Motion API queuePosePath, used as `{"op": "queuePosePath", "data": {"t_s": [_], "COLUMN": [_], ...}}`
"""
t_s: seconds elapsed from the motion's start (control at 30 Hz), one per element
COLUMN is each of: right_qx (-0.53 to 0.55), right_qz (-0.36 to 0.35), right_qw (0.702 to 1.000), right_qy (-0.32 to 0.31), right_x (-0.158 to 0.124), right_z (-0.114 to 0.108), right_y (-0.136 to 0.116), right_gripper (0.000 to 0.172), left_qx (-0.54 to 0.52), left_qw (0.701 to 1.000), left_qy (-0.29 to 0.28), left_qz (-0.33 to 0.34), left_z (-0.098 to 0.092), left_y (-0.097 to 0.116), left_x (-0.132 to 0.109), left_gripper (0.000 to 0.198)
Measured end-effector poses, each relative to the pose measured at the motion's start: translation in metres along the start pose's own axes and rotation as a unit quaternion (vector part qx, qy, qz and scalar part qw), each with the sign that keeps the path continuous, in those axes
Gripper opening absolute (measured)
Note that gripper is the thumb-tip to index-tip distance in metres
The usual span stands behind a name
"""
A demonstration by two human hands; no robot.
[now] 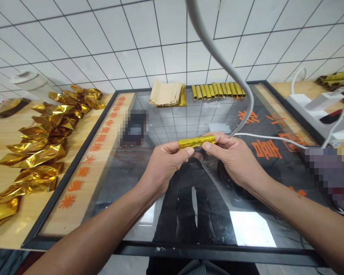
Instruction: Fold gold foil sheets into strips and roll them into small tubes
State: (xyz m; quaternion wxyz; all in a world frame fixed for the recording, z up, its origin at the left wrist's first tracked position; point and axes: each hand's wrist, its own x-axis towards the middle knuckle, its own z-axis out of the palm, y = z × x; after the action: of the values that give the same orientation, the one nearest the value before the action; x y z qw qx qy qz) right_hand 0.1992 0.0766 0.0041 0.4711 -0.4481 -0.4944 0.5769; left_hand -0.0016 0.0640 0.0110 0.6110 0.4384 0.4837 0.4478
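Between both hands is a rolled tube of gold foil paper, held level above the glass panel. My left hand pinches its left end, thumb in front. My right hand grips the right end, with the thumb pressed on the front and the fingers behind. Beyond them, at the back of the panel, a row of several gold paper tubes lies side by side. To the left of that row sits a stack of brown-backed gold paper sheets.
Folded gold foil pieces are heaped along the wooden table at left. A grey cable hangs down near my right hand. At right are a white power strip and a blurred-out device. A tiled wall stands behind.
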Motion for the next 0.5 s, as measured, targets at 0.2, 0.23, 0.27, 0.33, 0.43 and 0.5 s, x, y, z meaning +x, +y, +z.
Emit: {"op": "queuePosePath", "data": {"t_s": [0.2,0.23,0.27,0.33,0.43,0.5], "right_qx": [0.000,0.001,0.002,0.003,0.001,0.002], "right_qz": [-0.005,0.000,0.005,0.011,0.014,0.011], "right_qw": [0.999,0.999,0.999,0.999,0.999,0.999], "right_qy": [-0.043,-0.048,-0.049,-0.045,-0.042,-0.037], "right_x": [-0.0006,-0.0005,-0.0005,-0.0004,-0.0005,-0.0005], "right_z": [0.0001,-0.0001,-0.0002,-0.0003,-0.0004,-0.0006], "right_y": [0.0005,0.0001,-0.0003,-0.0014,-0.0029,-0.0041], "right_gripper": [0.030,0.033,0.035,0.040,0.044,0.044], "left_qx": [-0.003,-0.007,-0.012,-0.021,-0.034,-0.043], "left_qw": [1.000,1.000,1.000,1.000,0.999,0.999], "left_qy": [0.008,0.007,0.005,0.007,0.019,0.020], "left_qz": [0.000,-0.001,-0.002,-0.004,-0.008,-0.014], "left_z": [0.0010,0.0008,0.0006,0.0007,0.0014,0.0015], "left_y": [-0.0008,-0.0008,-0.0006,0.0001,0.0016,0.0022], "left_x": [-0.0007,-0.0006,-0.0006,-0.0008,-0.0012,-0.0012], "left_gripper": [0.024,0.024,0.023,0.024,0.025,0.026]}}
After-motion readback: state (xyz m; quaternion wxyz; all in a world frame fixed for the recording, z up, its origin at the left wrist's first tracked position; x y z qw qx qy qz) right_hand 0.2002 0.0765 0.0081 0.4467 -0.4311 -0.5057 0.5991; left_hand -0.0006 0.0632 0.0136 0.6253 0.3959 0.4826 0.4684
